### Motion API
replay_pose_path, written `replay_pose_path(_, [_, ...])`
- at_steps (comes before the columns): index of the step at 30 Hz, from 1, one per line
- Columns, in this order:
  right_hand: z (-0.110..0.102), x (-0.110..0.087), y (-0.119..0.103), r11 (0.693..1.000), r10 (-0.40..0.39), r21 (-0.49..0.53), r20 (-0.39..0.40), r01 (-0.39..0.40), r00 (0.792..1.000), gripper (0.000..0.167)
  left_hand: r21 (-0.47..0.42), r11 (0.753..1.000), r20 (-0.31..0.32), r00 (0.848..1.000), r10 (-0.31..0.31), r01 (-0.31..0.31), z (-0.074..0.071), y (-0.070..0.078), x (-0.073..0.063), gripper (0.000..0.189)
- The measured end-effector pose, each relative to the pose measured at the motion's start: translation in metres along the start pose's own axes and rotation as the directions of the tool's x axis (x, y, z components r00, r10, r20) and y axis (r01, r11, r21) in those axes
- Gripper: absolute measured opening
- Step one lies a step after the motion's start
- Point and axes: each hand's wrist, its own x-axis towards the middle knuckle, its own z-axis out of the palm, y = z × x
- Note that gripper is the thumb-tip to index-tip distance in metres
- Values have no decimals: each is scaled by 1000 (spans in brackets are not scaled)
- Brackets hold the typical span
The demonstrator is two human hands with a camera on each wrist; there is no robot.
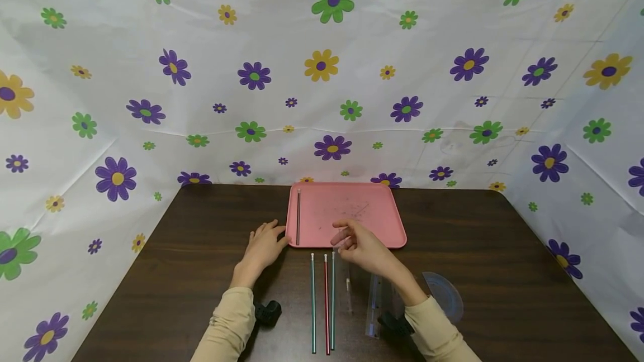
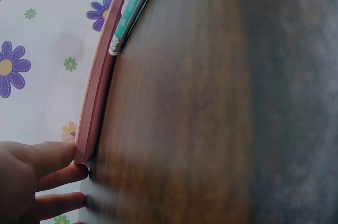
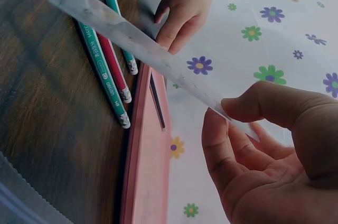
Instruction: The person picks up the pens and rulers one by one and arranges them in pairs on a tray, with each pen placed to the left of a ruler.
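Note:
My right hand point(image 1: 364, 247) is above the front edge of the pink tray point(image 1: 352, 205), its thumb and fingers pinching one end of a clear ruler point(image 3: 121, 36). In the right wrist view the ruler slants across above the pencils. My left hand point(image 1: 264, 247) rests at the tray's front left corner, its thumb touching the rim and the other fingers fairly straight beside it. Along the tray's left side lies a dark pencil point(image 1: 298, 217). In front of the tray lie two green pencils point(image 1: 314, 306) and a red pencil point(image 1: 327, 306), with their eraser ends toward it.
A clear ruler with blue marks point(image 1: 373, 306) lies on the dark wooden table point(image 1: 201, 272), partly beside my right forearm. Farther right is a clear bluish protractor point(image 1: 445, 295). A flower-patterned cloth point(image 1: 282, 43) hangs behind and at both sides.

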Motion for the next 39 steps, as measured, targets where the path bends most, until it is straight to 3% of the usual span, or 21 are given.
replay_pose_path(10, [1, 6, 1, 1000, -9, 21, -45, 10, 999, 50, -6, 1000, -4, 1000, 3, -3, -1, 1, 0, 46])
replay_pose_path(17, [4, 9, -11, 999, -45, 26, -42, 46, 998, 51, -3, 1000, -3, 1000, 0, 0, -2, -1, -3, 45])
replay_pose_path(20, [6, 14, -5, 999, -50, 7, -51, 51, 997, 52, -3, 1000, -8, 1000, 4, -4, -2, -1, -2, 45])
replay_pose_path(27, [7, 19, -9, 999, -19, -37, -89, 16, 996, 52, -8, 1000, -9, 1000, 6, -6, 0, 1, -2, 44])
replay_pose_path(39, [13, 33, -17, 992, 114, 65, -193, -104, 975, 59, -8, 1000, -8, 1000, 7, -7, -1, 0, -2, 44])
